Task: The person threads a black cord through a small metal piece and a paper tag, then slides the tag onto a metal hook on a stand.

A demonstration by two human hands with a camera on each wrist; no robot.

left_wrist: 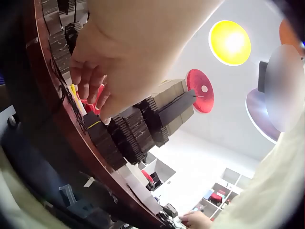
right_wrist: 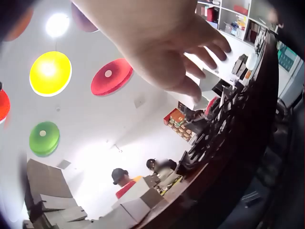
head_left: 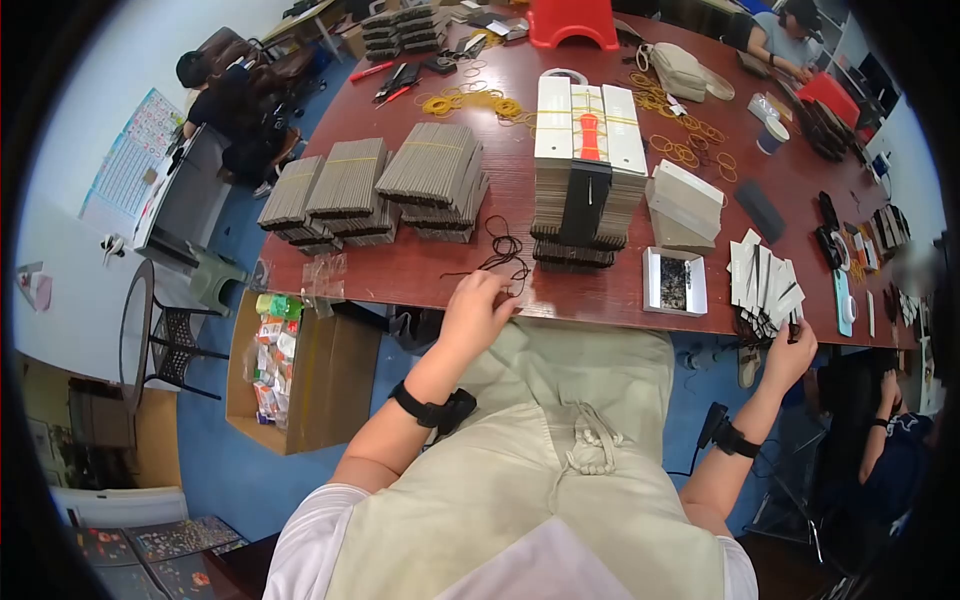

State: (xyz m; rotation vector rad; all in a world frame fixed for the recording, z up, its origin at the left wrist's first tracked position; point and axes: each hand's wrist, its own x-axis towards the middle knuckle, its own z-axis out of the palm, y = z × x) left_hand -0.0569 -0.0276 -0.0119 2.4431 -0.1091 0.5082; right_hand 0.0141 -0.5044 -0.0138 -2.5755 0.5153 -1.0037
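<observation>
My left hand (head_left: 477,312) is at the table's front edge, its fingertips right at a loose tangle of black cords (head_left: 505,250). In the left wrist view the fingers (left_wrist: 97,78) bend loosely downward, with nothing visible in their grasp. Over on the right, my right hand (head_left: 793,352) reaches to the near edge of a pile of white tags with black cords (head_left: 765,285). Its fingers (right_wrist: 205,55) are spread apart from the thumb in the right wrist view. Between the hands stands a tall banded stack of grey cards (head_left: 590,200) with a black strip (head_left: 587,205) down its front.
Banded grey card stacks (head_left: 345,180) stand left of the cords. A white box of small dark pieces (head_left: 673,282) sits left of the tags. Yellow rubber bands (head_left: 470,103) and a red stool (head_left: 573,25) lie farther back. A cardboard box (head_left: 330,390) is on the floor.
</observation>
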